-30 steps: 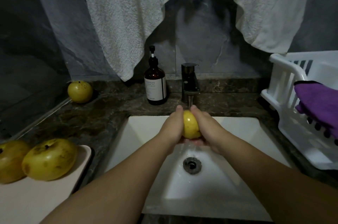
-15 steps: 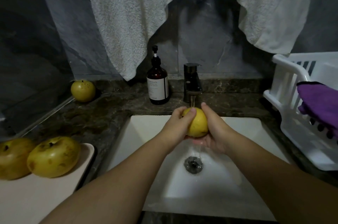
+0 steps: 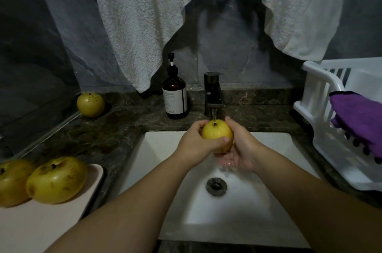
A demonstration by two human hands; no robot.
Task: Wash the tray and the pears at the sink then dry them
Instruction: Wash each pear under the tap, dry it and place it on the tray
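Your left hand and right hand both cupping a yellow pear, tap just beyond, sink below

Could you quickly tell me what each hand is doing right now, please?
Left hand: curled round the pear, holding it under the tap.
Right hand: cupping the same pear from the other side.
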